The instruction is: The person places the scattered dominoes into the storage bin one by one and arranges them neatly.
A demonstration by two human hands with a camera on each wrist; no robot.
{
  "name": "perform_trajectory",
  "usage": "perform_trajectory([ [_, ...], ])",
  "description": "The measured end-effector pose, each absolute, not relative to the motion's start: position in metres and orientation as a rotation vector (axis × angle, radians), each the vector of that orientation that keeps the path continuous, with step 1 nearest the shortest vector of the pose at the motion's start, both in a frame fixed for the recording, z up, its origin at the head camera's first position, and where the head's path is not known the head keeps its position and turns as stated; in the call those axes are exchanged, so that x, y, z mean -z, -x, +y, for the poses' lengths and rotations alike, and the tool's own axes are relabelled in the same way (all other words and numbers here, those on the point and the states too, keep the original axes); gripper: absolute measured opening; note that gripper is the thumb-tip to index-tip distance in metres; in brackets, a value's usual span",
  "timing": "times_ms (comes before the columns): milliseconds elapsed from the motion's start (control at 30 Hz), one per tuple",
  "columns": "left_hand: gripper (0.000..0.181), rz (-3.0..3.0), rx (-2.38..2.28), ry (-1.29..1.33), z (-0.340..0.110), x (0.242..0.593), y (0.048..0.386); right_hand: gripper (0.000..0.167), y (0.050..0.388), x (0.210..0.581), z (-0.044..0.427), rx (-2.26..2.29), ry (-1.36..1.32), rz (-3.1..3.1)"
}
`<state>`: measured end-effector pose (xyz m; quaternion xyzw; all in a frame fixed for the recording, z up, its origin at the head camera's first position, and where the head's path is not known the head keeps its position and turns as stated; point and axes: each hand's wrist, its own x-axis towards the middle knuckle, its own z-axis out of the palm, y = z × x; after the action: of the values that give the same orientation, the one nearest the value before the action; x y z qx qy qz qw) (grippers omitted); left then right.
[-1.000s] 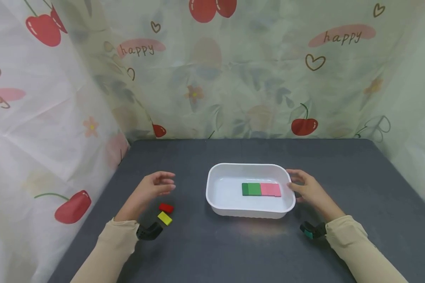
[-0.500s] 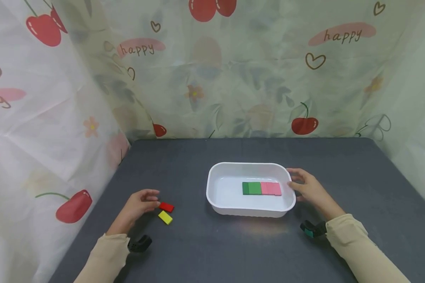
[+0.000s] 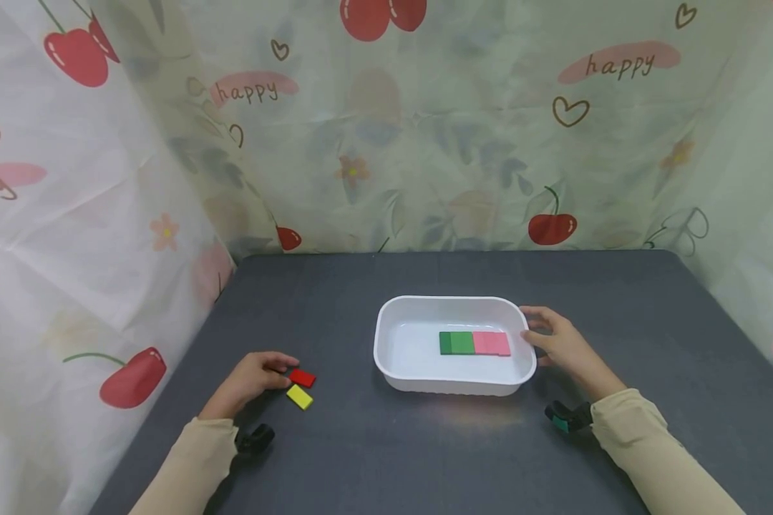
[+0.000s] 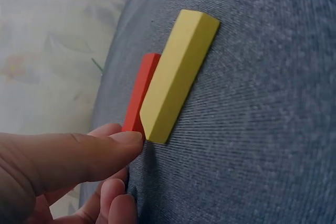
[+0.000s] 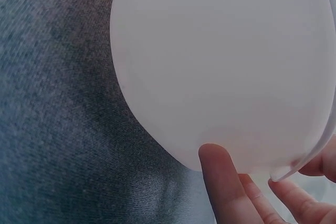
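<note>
My left hand (image 3: 254,375) pinches the end of a small red block (image 3: 303,378) between thumb and fingers; the block lies on the dark table. Close beside it is a yellow block (image 4: 179,74), which overlaps part of the red one in the left wrist view. To the right stands a white rectangular tub (image 3: 419,372) with rounded corners. Its right end is held by my right hand (image 3: 557,347), thumb at the rim and other fingers against the outer wall. Inside the tub, green blocks (image 3: 457,343) and pink blocks (image 3: 492,343) sit side by side in a row.
The dark grey table (image 3: 361,458) ends at a patterned cloth backdrop (image 3: 425,172) with cherries and lettering. Similar cloth hangs at both sides. A black wrist device (image 3: 255,438) is on the left arm, and another black device (image 3: 567,417) is on the right.
My left hand first moved back and down toward me, then slightly right, and has taken hold of the red block's end. My right hand and the tub have stayed put.
</note>
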<state>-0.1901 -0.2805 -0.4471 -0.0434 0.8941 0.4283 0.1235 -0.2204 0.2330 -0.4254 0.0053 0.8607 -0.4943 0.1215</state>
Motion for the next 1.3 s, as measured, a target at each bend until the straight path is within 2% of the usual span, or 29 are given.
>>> perform_trajectory([
  [567,0.026,2.707,-1.111,0.220,-0.268,0.447,0.192,0.059,0.218,0.425,0.233,1.437,-0.026,2.515],
  [767,0.027,2.700,-1.105,0.291,-0.265,0.447,0.193,0.058,0.219,0.426,0.232,1.451,-0.016,2.513],
  [1300,0.025,2.643,-1.154,0.220,-0.271,0.442,0.189,0.059,0.219,0.423,0.231,1.463,-0.021,2.492],
])
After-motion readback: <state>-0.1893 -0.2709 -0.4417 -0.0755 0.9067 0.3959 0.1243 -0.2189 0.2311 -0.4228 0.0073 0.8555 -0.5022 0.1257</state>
